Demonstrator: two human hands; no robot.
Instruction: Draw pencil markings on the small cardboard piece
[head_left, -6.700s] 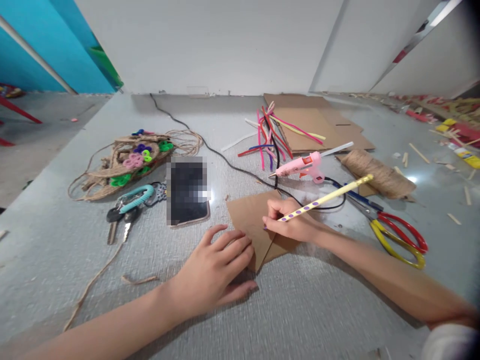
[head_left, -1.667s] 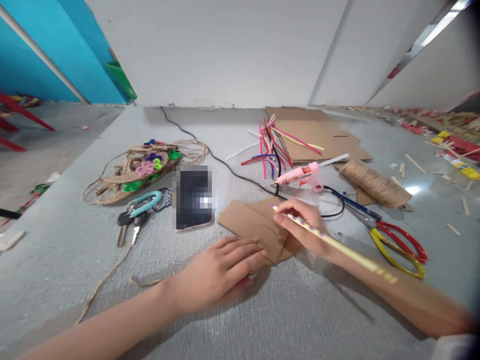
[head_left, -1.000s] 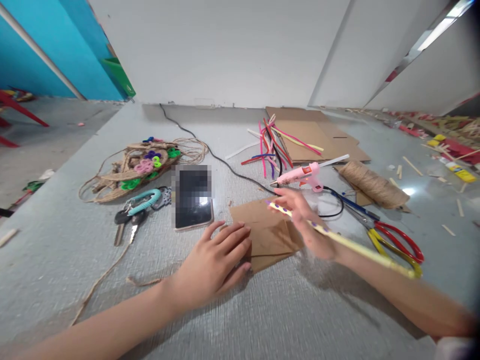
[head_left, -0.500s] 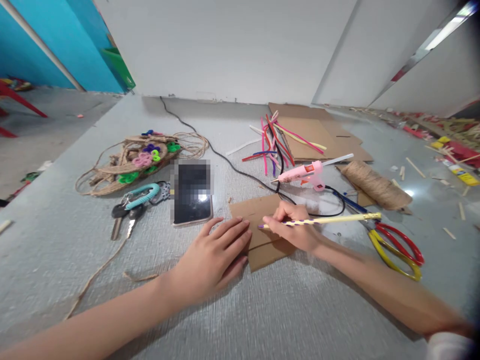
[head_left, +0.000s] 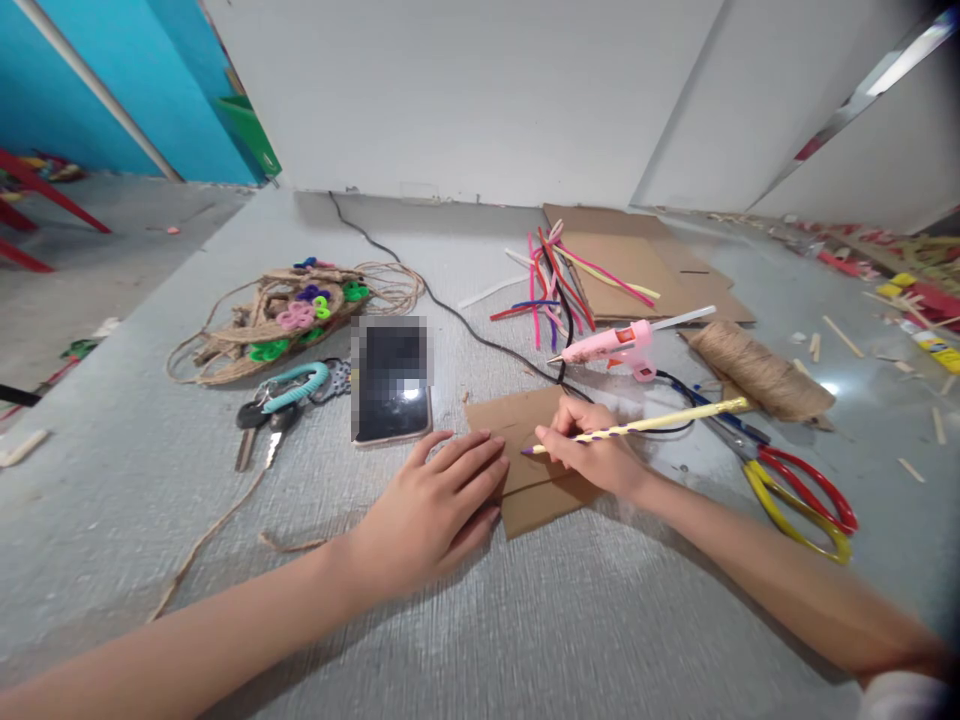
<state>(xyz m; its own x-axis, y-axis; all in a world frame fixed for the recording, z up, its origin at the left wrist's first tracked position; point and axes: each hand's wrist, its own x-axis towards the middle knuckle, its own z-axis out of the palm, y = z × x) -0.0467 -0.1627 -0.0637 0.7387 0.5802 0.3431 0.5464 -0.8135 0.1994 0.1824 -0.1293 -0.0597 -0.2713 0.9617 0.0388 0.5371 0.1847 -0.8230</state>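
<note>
A small piece of brown cardboard [head_left: 512, 420] lies on the grey floor in front of me. My left hand [head_left: 431, 515] lies flat on its left edge with the fingers stretched out, pressing it down. My right hand [head_left: 592, 450] is closed round a yellow pencil with purple spots [head_left: 660, 421]. The pencil's tip touches the cardboard near its middle, and the shaft points away to the right.
A phone [head_left: 391, 385] and keys [head_left: 277, 405] lie left of the cardboard, behind them a twine craft piece [head_left: 289, 320]. A pink glue gun [head_left: 615, 345], pipe cleaners [head_left: 555, 285], a twine spool [head_left: 761, 370], scissors [head_left: 795, 485] and larger cardboard sheets [head_left: 637, 265] lie to the right and behind.
The cardboard was turned under my left hand. My right hand swung the pencil up, then brought its tip back down onto the card, where it stays.
</note>
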